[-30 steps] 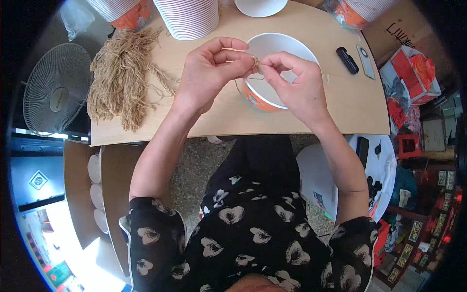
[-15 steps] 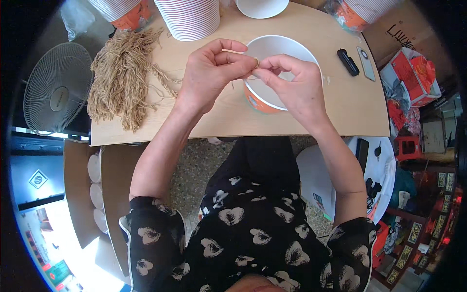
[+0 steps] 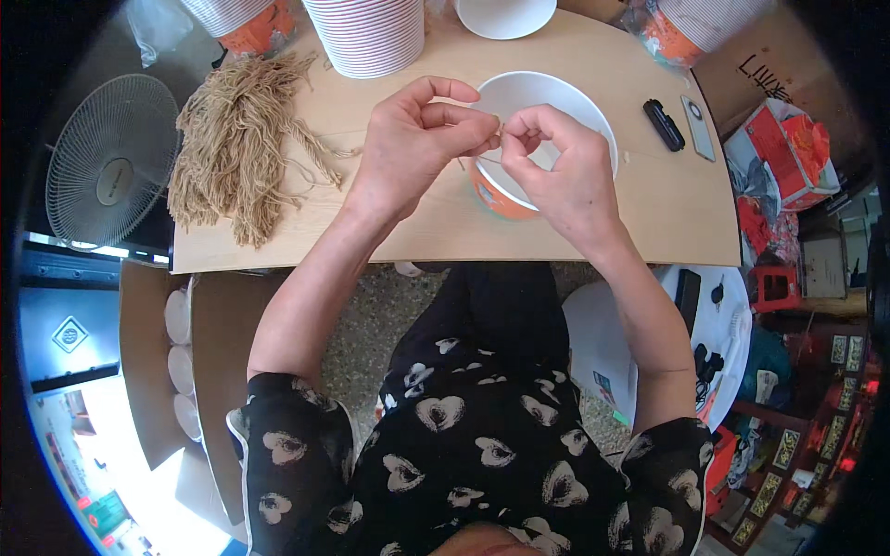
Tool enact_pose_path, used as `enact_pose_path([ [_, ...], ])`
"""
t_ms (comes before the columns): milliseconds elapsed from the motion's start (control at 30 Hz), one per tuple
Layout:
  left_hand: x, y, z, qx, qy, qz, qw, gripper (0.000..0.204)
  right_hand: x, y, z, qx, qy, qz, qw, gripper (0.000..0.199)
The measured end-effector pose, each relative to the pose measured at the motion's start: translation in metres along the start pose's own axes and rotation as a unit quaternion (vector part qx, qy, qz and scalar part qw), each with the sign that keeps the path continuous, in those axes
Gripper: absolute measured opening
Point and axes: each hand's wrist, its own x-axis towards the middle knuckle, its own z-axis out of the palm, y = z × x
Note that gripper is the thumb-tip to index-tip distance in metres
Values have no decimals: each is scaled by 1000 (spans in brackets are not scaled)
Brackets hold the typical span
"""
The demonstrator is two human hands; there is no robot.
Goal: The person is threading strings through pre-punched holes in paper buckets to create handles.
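Both my hands are raised over a white paper tub (image 3: 508, 202) with an orange band near its rim. My left hand (image 3: 404, 146) pinches a thin tan string (image 3: 486, 160) between thumb and forefinger. My right hand (image 3: 569, 170) has its thumb and fingertips closed on the same string, just right of the left fingertips. A short length of it hangs below the fingers; the rest is hidden behind them. To the left lies a thick bundle of tan string (image 3: 234, 139), with a few strands spreading toward my left wrist.
Stacked paper tubs (image 3: 366, 37) stand at the table's far side, beside a white bowl (image 3: 505, 17). A black folding tool or clip (image 3: 664, 125) and a phone-like grey slab (image 3: 698, 128) lie at right. A fan (image 3: 113, 167) stands left; an open cardboard box (image 3: 153, 361) sits below it.
My fingertips have shifted slightly right. The small loop that showed between them has become a short stretch of string, and the right fingers have curled in more.
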Motion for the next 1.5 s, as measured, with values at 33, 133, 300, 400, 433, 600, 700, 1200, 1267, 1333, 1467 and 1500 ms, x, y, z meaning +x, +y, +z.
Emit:
enact_pose_path([
  [33,0,1,0,-11,1,-8,1000,34,0,0,0,0,-2,-1,1000,9],
  [133,0,-2,-2,-28,-5,-21,999,36,-1,1,2,8,0,-1,1000,11],
  [300,0,-8,0,-12,11,18,1000,35,1,3,0,-176,35,-167,970,13],
  [400,-1,-8,2,43,23,69,996,33,4,3,-3,-171,8,-171,970,11],
  [433,-2,-8,3,79,30,94,992,31,4,4,-4,-172,7,-172,970,11],
  [600,-5,-3,6,122,25,135,983,29,10,2,-10,60,-100,55,992,6],
  [700,-5,-4,8,131,19,135,982,30,16,10,-15,114,-148,114,976,10],
  [1200,-5,-6,0,103,-31,119,987,34,19,17,-22,299,-166,258,904,14],
  [1267,-4,-7,-2,97,-36,111,988,34,18,16,-23,298,-163,257,905,15],
  [1333,-2,-8,-5,73,-39,103,991,34,18,13,-23,297,-160,257,906,16],
  [1467,-3,-5,-6,67,-33,75,994,36,17,11,-24,304,-158,243,907,19],
  [1500,-3,-4,-7,39,-33,50,997,37,17,11,-24,309,-159,237,907,19],
])
